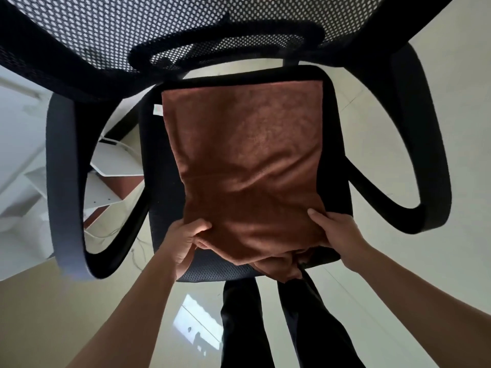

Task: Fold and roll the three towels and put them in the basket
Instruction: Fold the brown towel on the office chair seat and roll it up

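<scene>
Head view: a brown towel [247, 160] lies spread on a black office chair seat [155, 166]. The left hand [186, 240] and right hand [337, 232] pinch its near corners, fingers curled beneath the cloth and mostly hidden. Beyond the fingers, a white tag [158, 110] shows no legible writing.

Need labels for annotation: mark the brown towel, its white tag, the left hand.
brown towel [244, 144], head view, flat middle of cloth.
white tag [157, 110], head view, its centre.
left hand [183, 241], head view, back of hand.

Fingers of right hand [342, 235] beneath the towel [247, 155]
</scene>
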